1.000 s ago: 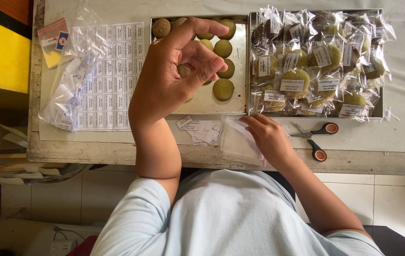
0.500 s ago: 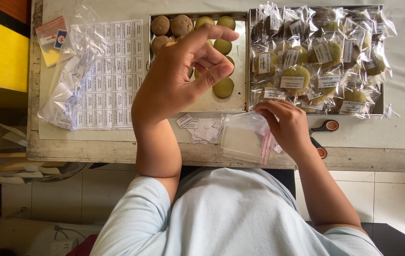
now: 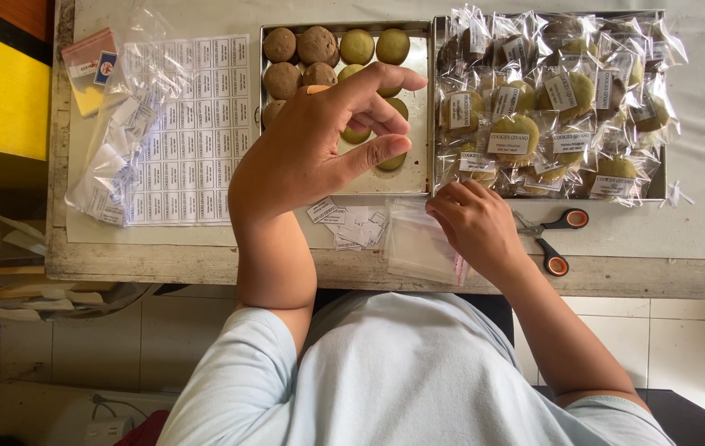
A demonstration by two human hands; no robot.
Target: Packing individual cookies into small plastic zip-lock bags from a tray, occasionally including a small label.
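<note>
My left hand (image 3: pixel 311 157) is raised over a metal tray (image 3: pixel 420 58) of bare cookies, fingers apart and curled, thumb and index pointing right. Green cookies (image 3: pixel 357 45) and brown cookies (image 3: pixel 318 43) lie in the tray beneath it; I see nothing gripped in the hand. My right hand (image 3: pixel 476 227) rests near the table's front edge, fingers pinching a clear plastic bag (image 3: pixel 414 244) that lies on a small stack of such bags.
A second tray at the right holds several bagged, labelled cookies (image 3: pixel 534 107). Scissors with orange handles (image 3: pixel 563 239) lie beside my right hand. Cut paper labels (image 3: pixel 352 225) sit by the front edge. A sheet of labels (image 3: pixel 195 124) and a pile of clear bags (image 3: pixel 113 165) lie at the left.
My left hand has shifted slightly, staying raised over the cookie tray. My right hand lifted a clear bag and brought it back down near the bag stack.
</note>
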